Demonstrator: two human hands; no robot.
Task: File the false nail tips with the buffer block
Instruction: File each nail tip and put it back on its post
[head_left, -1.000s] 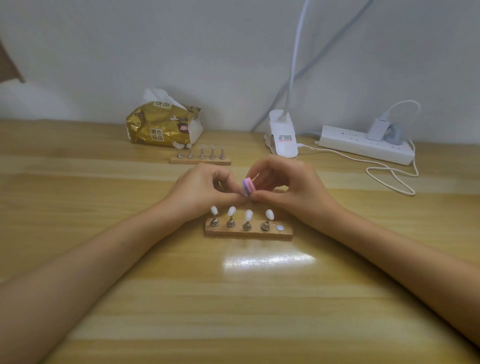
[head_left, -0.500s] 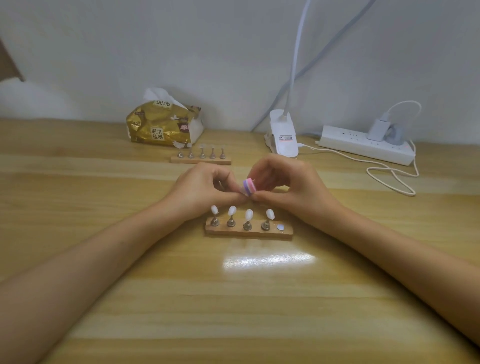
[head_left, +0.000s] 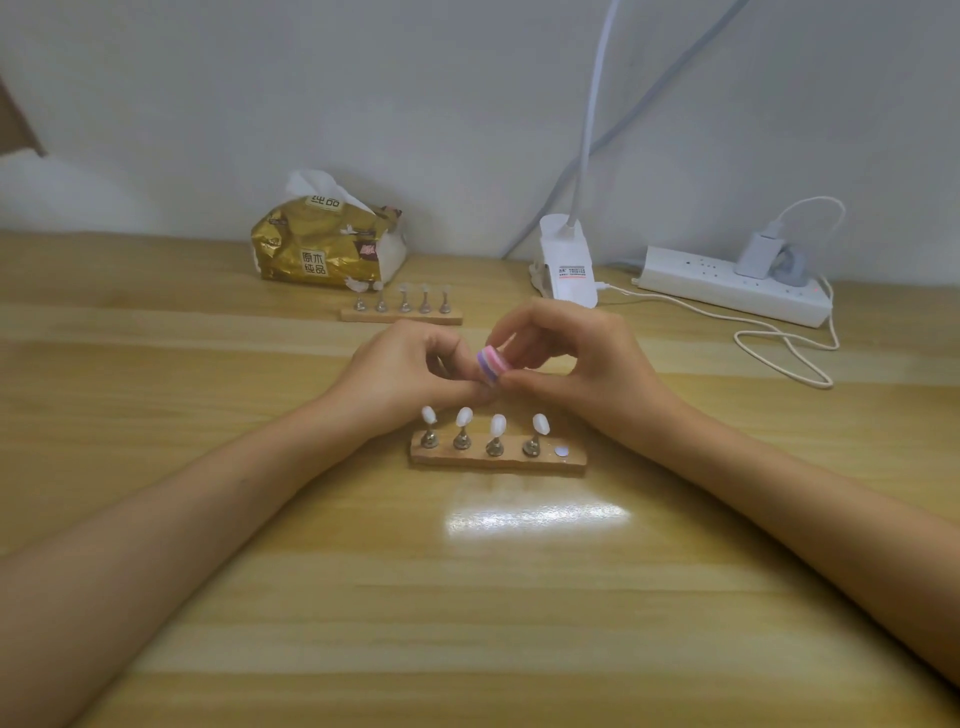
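A: What sits toward the upper left?

B: A tissue pack (head_left: 327, 249) in crinkled gold foil, with a white sheet poking from its top. It lies on the pale, glossy wood-grain table (head_left: 467, 597). Just right of it is the far stand (head_left: 401, 314), a thin wooden strip carrying five slim metal pegs.

A: And the hands?

B: They meet at the centre of the frame. The left hand (head_left: 400, 374) has its fingers curled inward, tips up against the buffer block (head_left: 491, 365). The fingers hide whatever may be between them, so I cannot tell whether it pinches anything.

A: Where exactly is the block?

B: It is lifted off the table at the centre, just above the near stand (head_left: 498, 460). It is small and rounded, layered in pink and purple bands. The right hand (head_left: 576, 364) grasps it, thumb beneath and curled fingers on top.

A: Describe the near stand.

B: It is a rough-edged wooden bar with four metal pegs. Each peg is topped by one of the false nail tips (head_left: 497, 423), which are white, oval and smooth. A flat, round, pale disc (head_left: 560, 451) sits at its right end.

A: What lies further right?

B: A white plastic lamp base (head_left: 566, 265), its slender neck rising out of the top of the frame. Then comes a long white power strip (head_left: 732, 285) with a blocky charger (head_left: 756, 254) plugged in. A thin white cable (head_left: 779, 348) loops on the table at the right.
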